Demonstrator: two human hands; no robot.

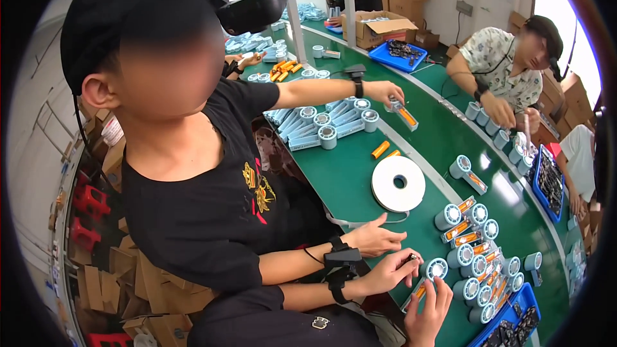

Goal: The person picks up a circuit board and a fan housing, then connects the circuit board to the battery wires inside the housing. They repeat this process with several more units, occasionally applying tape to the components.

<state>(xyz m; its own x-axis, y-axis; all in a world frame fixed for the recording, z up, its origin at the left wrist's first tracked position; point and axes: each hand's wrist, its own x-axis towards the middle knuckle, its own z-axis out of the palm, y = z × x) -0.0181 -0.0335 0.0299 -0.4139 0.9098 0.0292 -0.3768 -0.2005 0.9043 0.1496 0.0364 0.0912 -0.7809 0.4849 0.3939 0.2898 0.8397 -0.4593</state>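
Note:
My left hand (387, 274) is closed, pinching a small dark piece (412, 258) at the fingertips, too small to name. Just beside it, my right hand (429, 316) grips a light-blue handheld fan (436, 268). The fan's round head points away from me, and an orange cylindrical battery shows in its open handle. Right of my hands lie several similar fans (464, 256) in rows, many with orange batteries showing in their handles. A blue tray (536, 308) of black parts sits at the lower right.
At my left, a co-worker's hand (373, 238) is close to mine; the other (385, 92) holds a fan over the green table (340, 183). A white roll (384, 186), loose orange batteries (380, 149) and stacked fans (328, 135) lie ahead. Another person (498, 71) works across the table.

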